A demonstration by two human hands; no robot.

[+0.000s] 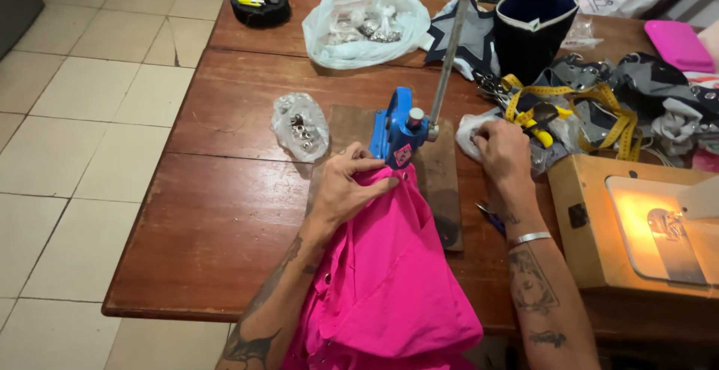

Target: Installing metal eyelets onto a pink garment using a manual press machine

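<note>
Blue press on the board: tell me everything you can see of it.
The blue press is a small hand press of painted metal, standing upright on a dark wooden board on the table. A long grey lever rises from its silvery head, leaning up and away. A small sticker sits on its front. The pink cloth is tucked under its nose; the left hand presses the cloth right beside it.

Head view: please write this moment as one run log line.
left hand: holds pink fabric at blue press | right hand: in small plastic bag | surface: wooden table
</note>
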